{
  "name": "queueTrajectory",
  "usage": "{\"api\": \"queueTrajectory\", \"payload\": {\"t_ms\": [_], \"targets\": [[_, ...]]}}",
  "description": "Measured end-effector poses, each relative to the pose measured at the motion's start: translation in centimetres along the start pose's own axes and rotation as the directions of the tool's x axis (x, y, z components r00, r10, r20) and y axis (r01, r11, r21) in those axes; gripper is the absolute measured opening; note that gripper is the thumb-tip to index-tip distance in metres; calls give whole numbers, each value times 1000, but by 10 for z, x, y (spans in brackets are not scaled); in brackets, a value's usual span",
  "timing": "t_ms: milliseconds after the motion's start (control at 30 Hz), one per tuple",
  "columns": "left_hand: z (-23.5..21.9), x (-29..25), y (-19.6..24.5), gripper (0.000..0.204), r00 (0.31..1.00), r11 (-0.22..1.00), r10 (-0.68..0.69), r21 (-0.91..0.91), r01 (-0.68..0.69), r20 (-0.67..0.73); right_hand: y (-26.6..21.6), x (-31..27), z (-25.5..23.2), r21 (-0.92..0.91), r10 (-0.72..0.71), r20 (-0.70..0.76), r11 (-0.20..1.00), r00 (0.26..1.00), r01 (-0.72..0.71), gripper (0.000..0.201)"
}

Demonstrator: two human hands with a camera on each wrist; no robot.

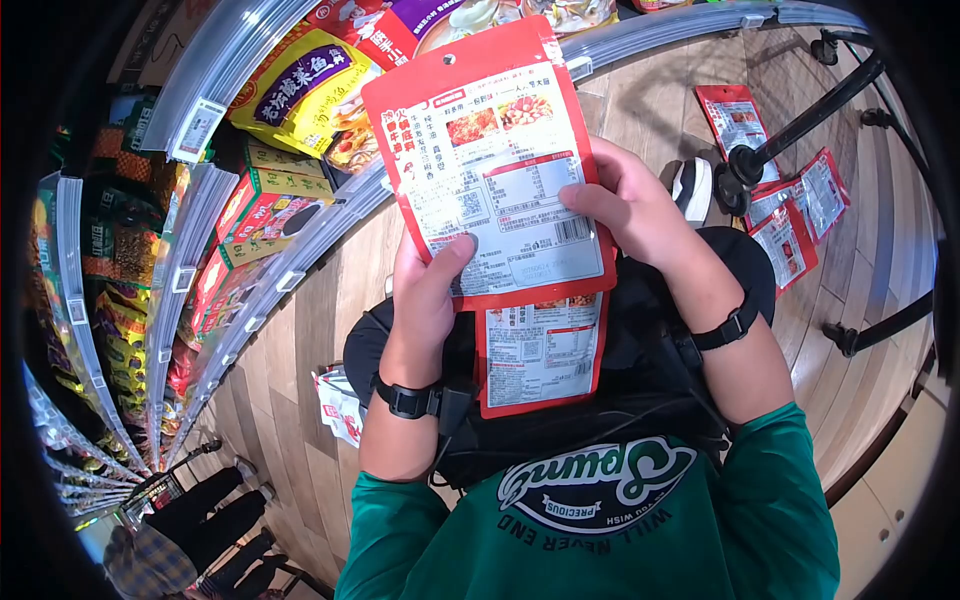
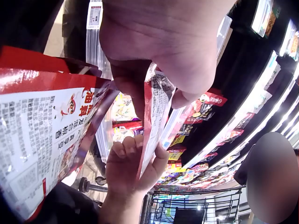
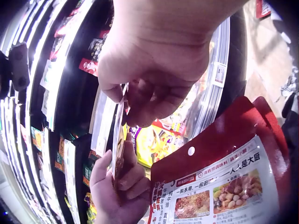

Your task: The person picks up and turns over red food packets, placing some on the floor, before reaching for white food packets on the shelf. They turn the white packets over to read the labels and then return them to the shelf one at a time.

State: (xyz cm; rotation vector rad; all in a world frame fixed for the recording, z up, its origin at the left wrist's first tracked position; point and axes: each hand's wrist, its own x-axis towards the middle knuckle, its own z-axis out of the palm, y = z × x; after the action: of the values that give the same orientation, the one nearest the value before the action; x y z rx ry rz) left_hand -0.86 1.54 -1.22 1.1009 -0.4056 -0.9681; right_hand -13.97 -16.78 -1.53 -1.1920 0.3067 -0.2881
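A red pouch with a white printed label [image 1: 500, 180] is held up in front of the body, its text side facing the head camera. The left hand [image 1: 428, 275] pinches its lower left edge, thumb on the label. On the right side the right hand [image 1: 625, 200] grips it, thumb across the printed table. Both wrist views show the pouch edge-on, between the left hand [image 2: 163, 46] and the right hand [image 3: 154, 74]. Another red pouch [image 1: 540, 355] lies on the lap below, its upper part hidden behind the held one.
Several red pouches [image 1: 785, 240] lie on the wooden floor at the right, beside black metal legs [image 1: 800, 125]. Shelves with price rails [image 1: 190, 250] and a yellow bag [image 1: 310, 95] stand at the left and front. A person in dark trousers [image 1: 205, 515] is at the lower left.
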Motion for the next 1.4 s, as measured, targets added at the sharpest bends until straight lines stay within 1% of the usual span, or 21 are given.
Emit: {"api": "queueTrajectory", "payload": {"t_ms": [67,100,133,167,200,233,300,333,367,400,500,567,700,833,900,967,1067,1233,1300,1333,1400], "targets": [[0,0,1,56,1000,999,-11,30,11,-2,2,2,-4,-14,-5,11,1000,1000,5,49],[1,0,4,54,1000,998,-18,69,16,24,2,4,-5,-12,-3,6,1000,1000,3,49],[2,0,5,52,998,994,-29,107,23,51,1,7,-5,21,-47,-36,999,998,48,48],[0,0,5,52,998,994,-38,108,32,55,-1,8,-6,52,-89,-81,994,993,93,48],[-3,0,5,51,992,977,-85,204,65,94,-8,7,-8,-46,-53,-155,998,986,46,45],[-5,0,4,49,982,949,-137,301,93,130,1,13,-16,-8,-84,-196,996,977,84,41],[-4,1,3,47,976,933,-159,344,100,147,3,15,-21,15,-95,-267,995,959,103,37],[-3,2,2,46,974,912,-179,394,112,138,6,16,-24,17,-95,-275,994,957,104,37],[-2,2,1,44,972,889,-196,441,122,127,10,17,-26,25,-93,-247,994,965,102,37],[-2,3,1,44,972,889,-197,442,120,131,12,17,-27,30,-94,-215,994,972,103,37],[-4,5,-1,43,974,878,-205,458,139,98,12,16,-25,43,-89,-204,994,975,100,37],[-7,6,-4,42,975,902,-175,419,102,139,13,16,-25,42,-95,-209,993,973,106,37],[-6,6,-4,43,975,901,-177,420,106,135,12,15,-24,43,-88,-215,994,973,99,37],[-7,8,-7,43,976,907,-180,405,116,124,13,15,-27,65,-97,-195,992,976,112,37],[-7,8,-8,43,975,909,-181,400,117,127,15,16,-28,67,-72,-199,994,977,87,38],[-7,8,-8,43,975,899,-201,412,145,94,13,15,-27,71,-70,-197,994,978,85,38],[-9,10,-9,43,976,886,-201,440,145,84,12,14,-26,66,-70,-199,994,977,85,38],[-7,9,-8,42,975,892,-213,421,164,71,14,16,-28,51,-46,-202,997,978,57,36],[-7,10,-9,41,974,896,-219,408,175,64,15,17,-29,15,-89,-240,995,967,95,25],[-7,10,-9,41,974,899,-215,403,170,67,16,17,-30,15,-89,-240,995,967,95,25],[-6,10,-8,41,975,902,-211,399,166,71,16,16,-32,0,-38,-224,999,974,39,37]]}}
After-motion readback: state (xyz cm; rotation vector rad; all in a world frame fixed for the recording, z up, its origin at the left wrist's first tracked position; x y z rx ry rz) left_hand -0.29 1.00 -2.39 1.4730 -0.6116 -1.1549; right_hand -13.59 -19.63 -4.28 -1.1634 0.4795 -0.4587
